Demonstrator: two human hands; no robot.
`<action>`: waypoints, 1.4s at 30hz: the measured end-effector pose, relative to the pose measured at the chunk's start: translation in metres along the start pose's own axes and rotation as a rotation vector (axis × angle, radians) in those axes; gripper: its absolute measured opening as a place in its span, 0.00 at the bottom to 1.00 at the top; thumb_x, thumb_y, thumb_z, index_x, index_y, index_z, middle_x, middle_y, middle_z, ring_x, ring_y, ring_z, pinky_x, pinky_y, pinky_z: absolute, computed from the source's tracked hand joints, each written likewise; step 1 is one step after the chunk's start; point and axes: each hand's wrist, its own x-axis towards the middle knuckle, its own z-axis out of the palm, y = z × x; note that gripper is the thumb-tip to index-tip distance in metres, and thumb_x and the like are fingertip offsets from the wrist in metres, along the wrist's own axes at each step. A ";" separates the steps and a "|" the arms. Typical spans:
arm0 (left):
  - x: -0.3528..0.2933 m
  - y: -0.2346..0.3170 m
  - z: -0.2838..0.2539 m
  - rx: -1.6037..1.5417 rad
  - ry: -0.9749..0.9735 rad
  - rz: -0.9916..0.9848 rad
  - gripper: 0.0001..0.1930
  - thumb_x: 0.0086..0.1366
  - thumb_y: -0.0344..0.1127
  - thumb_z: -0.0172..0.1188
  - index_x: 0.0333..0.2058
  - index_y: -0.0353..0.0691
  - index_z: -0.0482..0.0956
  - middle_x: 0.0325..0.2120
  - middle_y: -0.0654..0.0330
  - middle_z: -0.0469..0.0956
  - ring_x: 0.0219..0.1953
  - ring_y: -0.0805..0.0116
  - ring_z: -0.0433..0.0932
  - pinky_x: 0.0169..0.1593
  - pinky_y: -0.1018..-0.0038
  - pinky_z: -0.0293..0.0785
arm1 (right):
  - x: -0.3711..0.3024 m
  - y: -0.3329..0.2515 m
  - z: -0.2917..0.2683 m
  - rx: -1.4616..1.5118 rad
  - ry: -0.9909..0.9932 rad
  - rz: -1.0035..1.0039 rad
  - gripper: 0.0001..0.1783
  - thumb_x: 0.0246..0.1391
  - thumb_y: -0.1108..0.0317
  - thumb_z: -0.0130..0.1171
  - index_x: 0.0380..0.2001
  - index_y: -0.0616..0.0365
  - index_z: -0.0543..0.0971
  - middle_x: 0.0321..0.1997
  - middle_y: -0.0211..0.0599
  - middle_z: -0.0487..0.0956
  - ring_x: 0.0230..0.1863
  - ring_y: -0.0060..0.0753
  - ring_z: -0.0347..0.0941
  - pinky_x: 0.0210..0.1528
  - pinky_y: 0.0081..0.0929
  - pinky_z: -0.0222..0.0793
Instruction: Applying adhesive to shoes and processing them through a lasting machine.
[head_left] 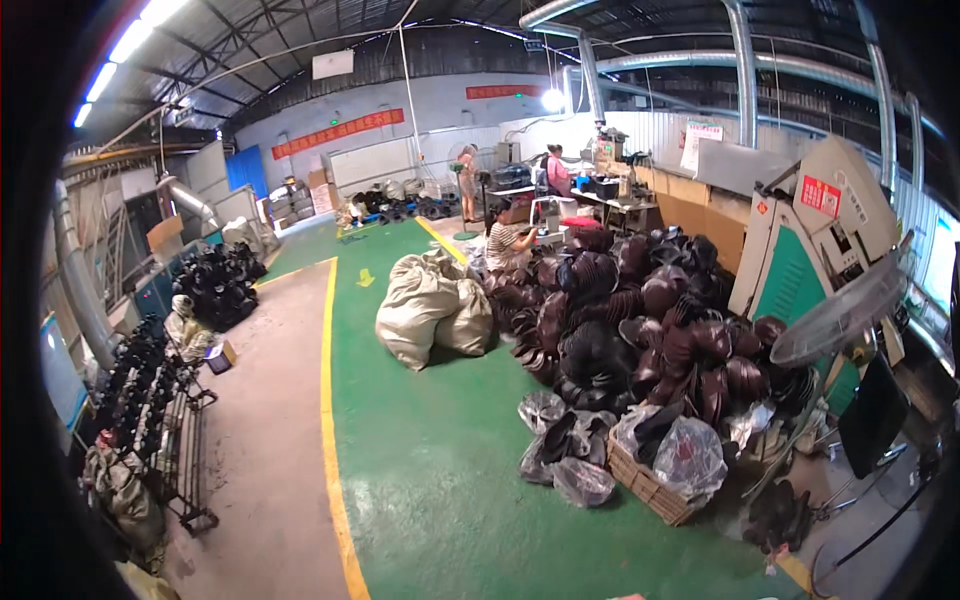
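At the lower edge, right of the middle, a small pinkish sliver shows that may be the edge of my right hand (pixel 628 597); its fingers are hidden. My left hand is out of the picture. Nearest ahead on the green floor stands a wicker basket (pixel 640 485) with clear plastic bags and dark pieces in it. Beside it lie clear plastic bags (pixel 583 482) of dark pieces. Behind them rises a large heap of brown and black curved, stacked pieces (pixel 640 320), whose kind I cannot make out.
Bulging beige sacks (pixel 425 305) stand left of the heap. A yellow line (pixel 328 400) divides green floor from a grey-brown strip. Racks of black items (pixel 150 410) line the left. A pedestal fan (pixel 840 310) and green-and-beige machine (pixel 790 270) stand right. People sit and stand at worktables (pixel 615 200) farther back.
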 end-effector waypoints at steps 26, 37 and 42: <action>0.462 0.545 -0.171 0.303 -0.416 0.962 0.17 0.63 0.45 0.59 0.46 0.43 0.82 0.32 0.47 0.82 0.34 0.54 0.81 0.41 0.56 0.77 | -0.117 0.170 0.327 0.995 1.285 0.348 0.32 0.61 0.52 0.63 0.63 0.58 0.71 0.44 0.42 0.82 0.40 0.34 0.78 0.38 0.37 0.76; 0.184 0.540 0.108 1.091 -0.820 1.119 0.18 0.65 0.44 0.60 0.47 0.38 0.82 0.34 0.53 0.82 0.37 0.58 0.81 0.40 0.58 0.76 | -0.217 0.350 0.308 1.521 1.668 -0.347 0.39 0.60 0.46 0.61 0.68 0.53 0.65 0.59 0.43 0.78 0.60 0.38 0.73 0.60 0.43 0.69; 0.069 0.564 0.267 1.344 -0.833 1.173 0.17 0.65 0.43 0.60 0.47 0.37 0.81 0.35 0.53 0.83 0.38 0.59 0.81 0.41 0.58 0.76 | -0.389 0.277 0.102 1.313 1.532 0.514 0.35 0.60 0.42 0.59 0.60 0.56 0.74 0.57 0.41 0.79 0.56 0.36 0.75 0.59 0.38 0.70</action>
